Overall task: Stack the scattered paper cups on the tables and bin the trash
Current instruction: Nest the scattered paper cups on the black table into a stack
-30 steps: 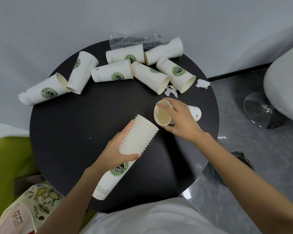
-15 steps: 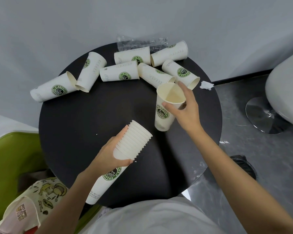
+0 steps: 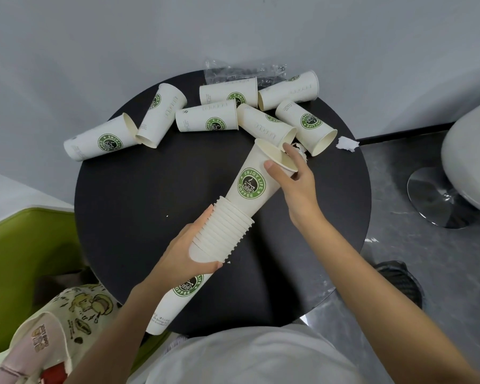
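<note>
A round black table [image 3: 150, 195] fills the middle of the room, standing close against a pale wall. Seven loose paper cups [image 3: 207, 119] with green coffee logos lie on their sides across its far half, some touching. Nearer the person, a long nested stack of cups [image 3: 222, 234] slants over the table's near edge, its open end pointing away. A single cup [image 3: 254, 184] sits base-first in that open end, only partly pushed in. The left hand [image 3: 189, 253] is wrapped around the stack just below its ribbed rims. The right hand [image 3: 294, 184] pinches the single cup's rim between thumb and fingers. This appears to be the seating step: the cup next needs a straight push along the stack's axis, with the left hand bracing against it. A crumpled clear plastic wrapper [image 3: 233, 69] lies at the far edge, and a torn white paper scrap [image 3: 347, 144] at the right edge; what may be another scrap is mostly hidden behind the right hand.
</note>
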Action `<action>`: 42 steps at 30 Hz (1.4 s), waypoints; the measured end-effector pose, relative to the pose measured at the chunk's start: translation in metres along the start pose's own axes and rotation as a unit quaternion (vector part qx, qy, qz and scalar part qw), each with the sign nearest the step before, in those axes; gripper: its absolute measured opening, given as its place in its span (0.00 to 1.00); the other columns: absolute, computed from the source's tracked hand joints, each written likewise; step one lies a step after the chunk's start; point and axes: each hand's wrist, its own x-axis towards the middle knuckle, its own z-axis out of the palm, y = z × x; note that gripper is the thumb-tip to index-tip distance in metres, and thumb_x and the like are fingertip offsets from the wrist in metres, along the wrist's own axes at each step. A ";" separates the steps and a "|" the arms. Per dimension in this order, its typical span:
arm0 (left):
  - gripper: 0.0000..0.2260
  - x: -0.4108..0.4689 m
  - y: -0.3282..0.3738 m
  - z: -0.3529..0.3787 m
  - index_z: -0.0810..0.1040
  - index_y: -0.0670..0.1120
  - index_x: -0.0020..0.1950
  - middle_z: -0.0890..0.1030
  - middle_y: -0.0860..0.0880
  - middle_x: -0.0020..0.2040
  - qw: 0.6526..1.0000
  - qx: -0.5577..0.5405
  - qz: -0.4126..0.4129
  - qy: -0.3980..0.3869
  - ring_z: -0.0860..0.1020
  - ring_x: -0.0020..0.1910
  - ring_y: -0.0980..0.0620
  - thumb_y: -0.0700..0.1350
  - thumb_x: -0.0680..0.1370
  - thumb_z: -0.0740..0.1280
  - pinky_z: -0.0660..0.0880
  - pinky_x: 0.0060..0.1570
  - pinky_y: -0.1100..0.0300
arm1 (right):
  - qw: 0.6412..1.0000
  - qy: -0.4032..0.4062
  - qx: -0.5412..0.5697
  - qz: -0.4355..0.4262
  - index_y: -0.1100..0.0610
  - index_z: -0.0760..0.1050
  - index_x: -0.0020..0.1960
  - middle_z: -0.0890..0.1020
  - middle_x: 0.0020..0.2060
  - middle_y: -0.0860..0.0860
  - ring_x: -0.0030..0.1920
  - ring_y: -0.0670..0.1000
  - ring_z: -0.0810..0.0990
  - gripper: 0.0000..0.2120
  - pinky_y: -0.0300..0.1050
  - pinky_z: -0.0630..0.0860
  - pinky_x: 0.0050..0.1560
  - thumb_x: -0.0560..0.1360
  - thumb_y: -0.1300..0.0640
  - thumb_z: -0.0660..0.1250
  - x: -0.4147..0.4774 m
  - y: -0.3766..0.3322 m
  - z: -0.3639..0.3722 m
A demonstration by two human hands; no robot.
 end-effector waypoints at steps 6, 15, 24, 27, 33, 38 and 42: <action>0.47 -0.004 0.007 0.002 0.51 0.76 0.69 0.71 0.61 0.64 1.000 -0.016 0.018 0.017 0.68 0.59 0.75 0.49 0.64 0.78 0.66 0.56 0.70 | 0.998 -0.007 0.039 0.054 0.55 0.68 0.70 0.78 0.62 0.48 0.62 0.49 0.77 0.35 0.52 0.72 0.66 0.67 0.50 0.75 0.001 0.004 -0.003; 0.49 0.001 0.021 0.007 0.51 0.77 0.71 0.71 0.64 0.63 0.998 -0.022 0.047 0.033 0.69 0.62 0.70 0.47 0.66 0.79 0.66 0.57 0.69 | 0.992 -0.054 0.031 0.111 0.52 0.69 0.70 0.78 0.62 0.52 0.59 0.50 0.79 0.28 0.46 0.75 0.60 0.72 0.50 0.72 -0.019 0.021 0.004; 0.50 0.000 0.021 0.007 0.50 0.72 0.74 0.69 0.67 0.63 0.996 -0.029 0.057 0.056 0.66 0.61 0.76 0.45 0.67 0.79 0.63 0.52 0.80 | 0.989 -0.113 -0.089 -0.015 0.42 0.62 0.72 0.70 0.67 0.45 0.66 0.36 0.68 0.22 0.42 0.62 0.70 0.80 0.52 0.60 -0.035 0.020 0.008; 0.49 0.000 0.023 0.007 0.50 0.73 0.73 0.67 0.70 0.63 0.996 -0.040 0.059 0.060 0.64 0.62 0.78 0.47 0.66 0.79 0.62 0.54 0.78 | 0.984 -0.136 -0.104 -0.044 0.44 0.64 0.72 0.75 0.64 0.47 0.64 0.40 0.72 0.20 0.41 0.67 0.67 0.81 0.54 0.59 -0.041 0.024 0.011; 0.50 0.000 0.026 0.003 0.48 0.76 0.72 0.69 0.67 0.62 0.997 -0.016 0.054 0.055 0.66 0.59 0.77 0.50 0.66 0.79 0.64 0.55 0.72 | 0.979 -0.148 -0.128 -0.052 0.47 0.65 0.72 0.74 0.65 0.42 0.66 0.38 0.69 0.18 0.34 0.64 0.67 0.83 0.57 0.55 -0.048 0.030 0.016; 0.49 0.001 0.025 -0.001 0.48 0.74 0.74 0.69 0.61 0.67 0.998 -0.011 0.042 0.035 0.69 0.63 0.65 0.56 0.63 0.76 0.68 0.62 0.59 | 0.980 -0.152 -0.115 -0.050 0.51 0.66 0.72 0.79 0.58 0.51 0.59 0.37 0.75 0.19 0.29 0.66 0.63 0.82 0.61 0.55 -0.049 0.027 0.016; 0.51 0.007 0.028 -0.002 0.43 0.75 0.73 0.69 0.60 0.65 0.999 -0.008 0.037 0.021 0.68 0.62 0.67 0.57 0.63 0.75 0.69 0.61 0.58 | 0.986 -0.134 -0.078 -0.056 0.47 0.66 0.71 0.66 0.35 0.51 0.37 0.44 0.66 0.21 0.34 0.68 0.48 0.81 0.63 0.57 -0.041 0.028 0.020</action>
